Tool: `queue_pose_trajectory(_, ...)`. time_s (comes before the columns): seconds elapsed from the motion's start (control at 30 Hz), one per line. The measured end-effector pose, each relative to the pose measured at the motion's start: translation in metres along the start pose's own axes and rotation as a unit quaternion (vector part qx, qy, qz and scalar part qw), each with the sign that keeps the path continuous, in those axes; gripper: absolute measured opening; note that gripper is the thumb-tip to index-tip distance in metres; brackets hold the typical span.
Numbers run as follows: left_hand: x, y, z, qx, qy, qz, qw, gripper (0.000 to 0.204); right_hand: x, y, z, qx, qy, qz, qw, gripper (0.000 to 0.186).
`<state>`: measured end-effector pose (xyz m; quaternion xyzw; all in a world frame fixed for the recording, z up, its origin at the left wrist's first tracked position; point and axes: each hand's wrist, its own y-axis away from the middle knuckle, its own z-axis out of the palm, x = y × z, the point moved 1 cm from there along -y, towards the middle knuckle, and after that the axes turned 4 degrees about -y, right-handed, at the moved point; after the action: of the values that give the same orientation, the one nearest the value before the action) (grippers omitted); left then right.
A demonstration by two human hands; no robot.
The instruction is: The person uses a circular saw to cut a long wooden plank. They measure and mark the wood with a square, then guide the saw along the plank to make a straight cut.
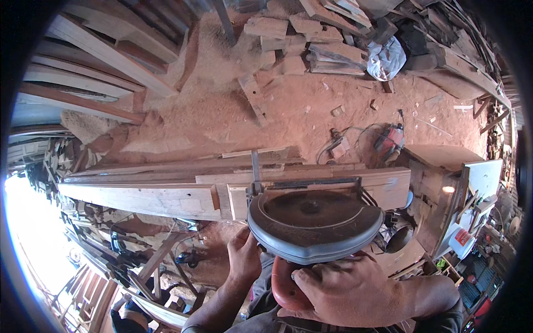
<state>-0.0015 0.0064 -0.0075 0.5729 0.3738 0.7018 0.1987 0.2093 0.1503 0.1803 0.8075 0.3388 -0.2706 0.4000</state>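
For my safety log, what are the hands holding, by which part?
The right hand grips the round tool by its red handle. Left hand: can't tell.

nothing can be read; the red label on the white bucket is too small.

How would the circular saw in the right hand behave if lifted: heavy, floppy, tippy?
The circular saw is probably heavy for its size, given its broad, metal-looking guard. It should stay stiff, since that guard looks rigid. It may tip guard-first if held only by the red handle, which sits off to one side.
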Motion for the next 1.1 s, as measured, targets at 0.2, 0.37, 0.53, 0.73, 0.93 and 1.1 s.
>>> queue_pose_trajectory(0.2,-0.003,-0.002,-0.009,0.027,0.027,0.011,0.999,0.027,-0.006,-0.007,0.008,0.108,-0.060,-0.017,0.992,0.047)
queue_pose_trajectory(0.37,-0.009,-0.004,-0.008,0.027,0.024,0.008,0.999,0.026,-0.010,-0.007,0.001,0.079,0.009,-0.023,0.997,0.048)
queue_pose_trajectory(0.53,-0.004,-0.005,-0.008,0.018,-0.017,0.009,1.000,0.030,-0.007,-0.018,0.006,0.082,0.050,-0.040,0.995,0.062)
queue_pose_trajectory(0.73,-0.001,-0.003,-0.013,0.011,-0.028,0.008,1.000,0.030,-0.014,-0.016,-0.009,0.063,0.070,-0.047,0.994,0.053)
queue_pose_trajectory(0.93,0.016,0.002,-0.008,0.043,0.040,-0.013,0.998,0.029,-0.012,-0.017,-0.011,0.098,0.024,-0.040,0.994,0.048)
queue_pose_trajectory(1.1,0.036,0.001,-0.007,0.031,-0.017,-0.009,0.999,0.031,-0.013,-0.021,-0.011,0.105,0.006,-0.045,0.993,0.048)
